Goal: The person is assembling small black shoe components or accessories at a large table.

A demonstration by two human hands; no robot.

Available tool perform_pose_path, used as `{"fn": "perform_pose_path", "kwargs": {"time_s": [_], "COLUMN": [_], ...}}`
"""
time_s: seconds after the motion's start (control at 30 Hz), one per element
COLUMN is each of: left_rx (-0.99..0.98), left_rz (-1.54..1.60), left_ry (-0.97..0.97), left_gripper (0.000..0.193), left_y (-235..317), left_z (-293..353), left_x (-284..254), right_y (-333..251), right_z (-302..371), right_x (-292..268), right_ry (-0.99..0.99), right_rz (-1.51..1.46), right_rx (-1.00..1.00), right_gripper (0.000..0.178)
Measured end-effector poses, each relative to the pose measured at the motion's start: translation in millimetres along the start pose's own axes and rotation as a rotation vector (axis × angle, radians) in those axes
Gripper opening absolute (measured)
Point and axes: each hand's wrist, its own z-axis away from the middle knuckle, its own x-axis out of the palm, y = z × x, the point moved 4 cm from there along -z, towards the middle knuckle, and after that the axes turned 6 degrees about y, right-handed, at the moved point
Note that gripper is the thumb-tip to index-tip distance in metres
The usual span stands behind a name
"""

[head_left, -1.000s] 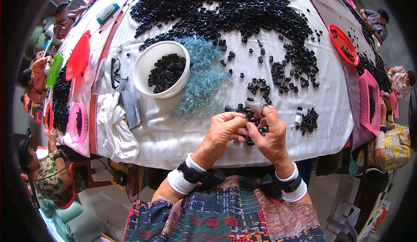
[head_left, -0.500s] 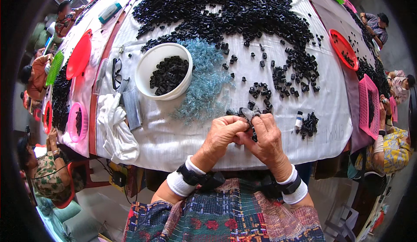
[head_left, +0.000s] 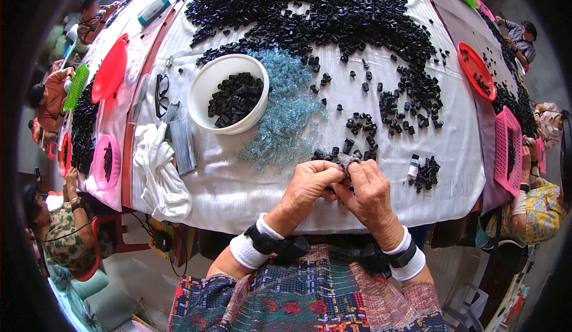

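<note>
My left hand (head_left: 311,188) and my right hand (head_left: 369,196) meet close to the table's near edge, thumbs and fingers pinched together. At the right fingertips shows a small grey crumpled piece (head_left: 349,159). The left fingers press against the same spot, and what they grip is hidden. Just beyond the fingertips lie several small black plastic parts (head_left: 362,123). Left of them spreads a heap of small clear bluish pieces (head_left: 287,108). A white bowl (head_left: 257,109) beside that heap holds black parts (head_left: 237,98).
A large pile of black parts (head_left: 310,16) covers the far table. A small white bottle (head_left: 413,165) stands right beside another black cluster (head_left: 427,175). Glasses (head_left: 161,95), a blue-grey mask (head_left: 182,144) and a white cloth (head_left: 158,177) lie left. Other people work at both sides.
The grey piece at my fingertips looks smaller and more bunched up. My hands stay nearly in place, fingers still pinched. The whole view has shifted slightly.
</note>
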Motion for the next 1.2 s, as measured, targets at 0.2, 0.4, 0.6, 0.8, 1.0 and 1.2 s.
{"fn": "perform_pose_path", "kwargs": {"time_s": [0.2, 0.4, 0.6, 0.8, 1.0, 1.2], "left_rx": [0.003, 0.005, -0.038, -0.027, 0.027, 0.038], "left_rz": [-0.017, 0.074, 0.113, 0.055, -0.099, -0.295], "left_ry": [-0.023, 0.001, -0.041, -0.069, -0.14, -0.231], "left_gripper": [0.018, 0.021, 0.023, 0.028, 0.027, 0.022], "left_y": [3, 3, 6, 12, 11, 7], "left_z": [-1, 1, 3, 11, 15, 17], "left_x": [2, 2, -1, 1, 7, 13], "right_y": [3, 8, 5, 6, 1, -1], "right_z": [-4, -3, -7, -9, -2, 10], "right_x": [-4, -2, -6, -17, -20, -22], "right_ry": [-0.009, 0.018, 0.025, 0.088, 0.076, 0.044], "right_rz": [-0.013, -0.026, -0.039, -0.01, -0.02, -0.084], "right_rx": [-0.043, -0.037, -0.036, -0.037, -0.124, -0.112], "right_gripper": [0.028, 0.026, 0.025, 0.029, 0.029, 0.028]}}
